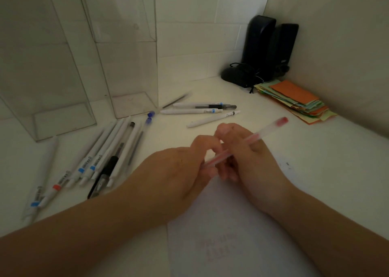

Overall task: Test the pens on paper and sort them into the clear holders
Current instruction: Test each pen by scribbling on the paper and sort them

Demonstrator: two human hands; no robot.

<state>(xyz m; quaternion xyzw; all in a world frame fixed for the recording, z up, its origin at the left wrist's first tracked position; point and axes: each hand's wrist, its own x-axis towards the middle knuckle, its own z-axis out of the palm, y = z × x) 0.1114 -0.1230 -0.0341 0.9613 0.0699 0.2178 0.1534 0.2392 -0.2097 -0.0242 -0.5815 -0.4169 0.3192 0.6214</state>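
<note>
both hands meet over the middle of the white tabotop's near half, above a white sheet of paper (231,224) that lies on the white tabletop (315,150) and carries faint grey scribbles near its lower part. the right hand (248,156) grips a translucent pen with a red cap end (267,129), its fingers curled round the barrel; the pen slants from lower left up to the right, with the red end pointing toward the far right. the left hand (181,167) pinches the lower end of the same pen between curled fingers, so the two hands touch around it. the tip itself is hidden between the fingers.

to the left lies a loose row of white and black pens (101,161), fanned side by side with blue and red labels, and two blue-capped ends near the top of the row. farther back, three or four more white pens (200,110) lie almost level, just right of two tall clear plastic holders (126,66) that stand against the white tiled wall; no pen shows inside them.

in the far right corner stand two dark speakers (271,49) with a black cable bundle at their base, and beside them a stack of coloured paper slips (299,100), orange on top.
</note>
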